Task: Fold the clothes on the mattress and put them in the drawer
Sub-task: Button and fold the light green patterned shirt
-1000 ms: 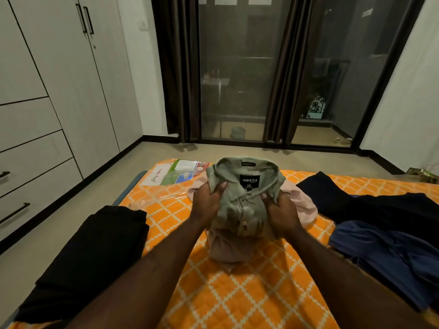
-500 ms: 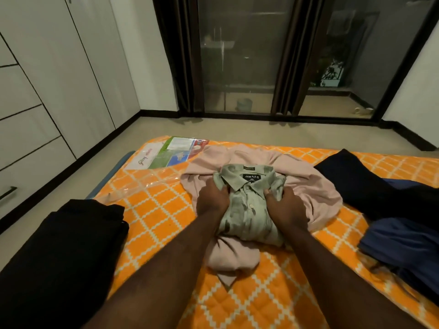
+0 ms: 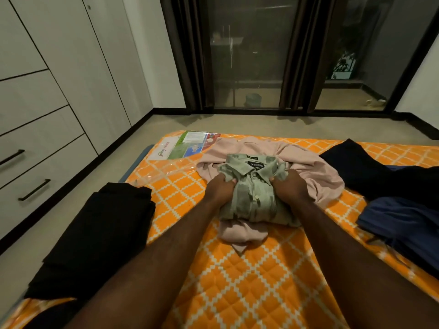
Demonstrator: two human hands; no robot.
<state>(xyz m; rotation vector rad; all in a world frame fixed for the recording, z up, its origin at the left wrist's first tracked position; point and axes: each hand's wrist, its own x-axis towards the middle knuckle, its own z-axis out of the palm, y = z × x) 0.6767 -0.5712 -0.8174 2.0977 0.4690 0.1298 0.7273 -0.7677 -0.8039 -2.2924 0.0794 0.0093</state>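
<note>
A folded pale green shirt (image 3: 253, 198) with a black collar label lies on a crumpled pink garment (image 3: 318, 176) in the middle of the orange quilted mattress (image 3: 249, 276). My left hand (image 3: 219, 187) grips the shirt's left side and my right hand (image 3: 288, 185) grips its right side, fingers curled into the fabric. Folded black clothing (image 3: 99, 233) sits at the mattress's left edge. A dark navy garment (image 3: 370, 172) and a blue one (image 3: 403, 222) lie loose at the right. Closed drawers (image 3: 35, 162) with black handles are in the wardrobe at the left.
A printed leaflet in plastic (image 3: 183, 146) lies at the mattress's far left corner. Beige floor (image 3: 78, 193) runs between mattress and wardrobe. Dark glass sliding doors (image 3: 247, 55) with curtains stand beyond the mattress.
The green shirt, held up off the mattress a second ago, has come down onto the pink garment. Both hands keep their grip on its sides.
</note>
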